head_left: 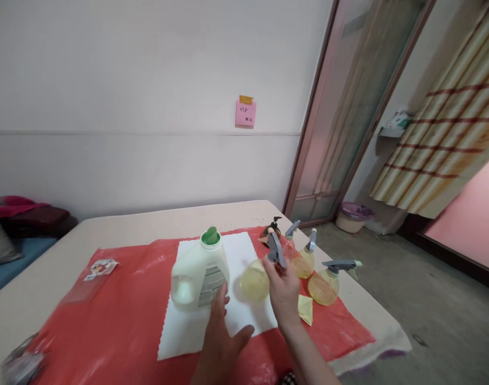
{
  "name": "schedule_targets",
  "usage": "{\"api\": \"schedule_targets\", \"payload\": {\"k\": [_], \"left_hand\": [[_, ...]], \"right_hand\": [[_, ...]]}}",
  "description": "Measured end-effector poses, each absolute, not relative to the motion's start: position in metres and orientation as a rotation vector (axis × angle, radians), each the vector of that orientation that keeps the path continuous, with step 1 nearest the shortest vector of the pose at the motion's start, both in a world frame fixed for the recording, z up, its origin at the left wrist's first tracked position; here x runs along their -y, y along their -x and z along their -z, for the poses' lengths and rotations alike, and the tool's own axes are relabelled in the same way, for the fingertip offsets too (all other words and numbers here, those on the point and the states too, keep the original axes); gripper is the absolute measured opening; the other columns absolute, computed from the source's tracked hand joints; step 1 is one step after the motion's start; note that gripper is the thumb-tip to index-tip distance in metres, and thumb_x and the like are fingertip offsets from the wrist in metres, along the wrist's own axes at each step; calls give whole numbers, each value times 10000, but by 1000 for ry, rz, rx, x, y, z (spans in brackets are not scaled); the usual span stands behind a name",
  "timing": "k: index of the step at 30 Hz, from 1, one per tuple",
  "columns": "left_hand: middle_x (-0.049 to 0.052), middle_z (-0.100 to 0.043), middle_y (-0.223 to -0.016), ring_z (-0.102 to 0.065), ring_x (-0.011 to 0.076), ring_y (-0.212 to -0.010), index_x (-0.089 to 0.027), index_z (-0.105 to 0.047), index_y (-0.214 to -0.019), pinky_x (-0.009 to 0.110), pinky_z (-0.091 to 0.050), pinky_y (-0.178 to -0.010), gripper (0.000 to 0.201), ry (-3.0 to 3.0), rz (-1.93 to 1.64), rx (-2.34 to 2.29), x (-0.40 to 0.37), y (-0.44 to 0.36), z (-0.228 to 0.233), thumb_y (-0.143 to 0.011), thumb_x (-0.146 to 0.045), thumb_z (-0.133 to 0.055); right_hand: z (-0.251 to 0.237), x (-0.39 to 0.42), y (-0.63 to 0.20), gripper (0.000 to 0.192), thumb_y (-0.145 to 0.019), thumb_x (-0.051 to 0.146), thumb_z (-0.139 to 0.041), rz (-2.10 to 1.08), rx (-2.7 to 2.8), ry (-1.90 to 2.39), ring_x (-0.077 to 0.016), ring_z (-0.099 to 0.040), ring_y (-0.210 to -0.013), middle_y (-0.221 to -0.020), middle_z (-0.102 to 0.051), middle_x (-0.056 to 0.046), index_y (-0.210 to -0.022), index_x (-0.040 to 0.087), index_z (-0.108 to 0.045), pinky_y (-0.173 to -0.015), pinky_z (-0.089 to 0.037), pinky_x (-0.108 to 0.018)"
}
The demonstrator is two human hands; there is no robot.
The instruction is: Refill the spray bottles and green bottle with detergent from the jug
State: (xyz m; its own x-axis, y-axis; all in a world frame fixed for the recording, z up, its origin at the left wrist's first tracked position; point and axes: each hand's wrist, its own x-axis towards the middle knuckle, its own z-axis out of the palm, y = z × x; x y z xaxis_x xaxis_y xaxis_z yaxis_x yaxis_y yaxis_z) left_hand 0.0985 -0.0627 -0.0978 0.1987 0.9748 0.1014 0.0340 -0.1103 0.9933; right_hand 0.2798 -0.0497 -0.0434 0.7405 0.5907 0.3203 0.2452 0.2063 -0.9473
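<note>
Right hand (283, 291) fingers closed on grey plastic trigger head (275, 249) of round translucent yellow spray bottle (255, 280). Left hand (219, 337) fingers spread open, tips touching white jug (198, 271), green cap. Both set on white cloth (236, 315) over glossy red sheet (119, 315), bench (156, 219).

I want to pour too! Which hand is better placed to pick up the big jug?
Probably the left hand: its fingertips already reach the white jug with the green cap. The right hand is busy holding a grey spray head.

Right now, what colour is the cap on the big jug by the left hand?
Green; the cap tops the whitish jug, clearest in the head view.
</note>
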Motion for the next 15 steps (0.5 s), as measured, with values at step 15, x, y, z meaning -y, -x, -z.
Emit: {"api": "schedule_targets", "payload": {"k": [15], "left_hand": [[82,-736,-1360,-762,343,-1079,-409,-594,-1481,384,-633,-758,877,-443,-988,-429,92,-78,83,-693,-603,-927]], "right_hand": [[-11,108,-201,472,-938,680,-641,-550,1024,1154,-258,-757,-1117,-1159,-807,-97,-1051,269,-843,-910,-636,-358]]}}
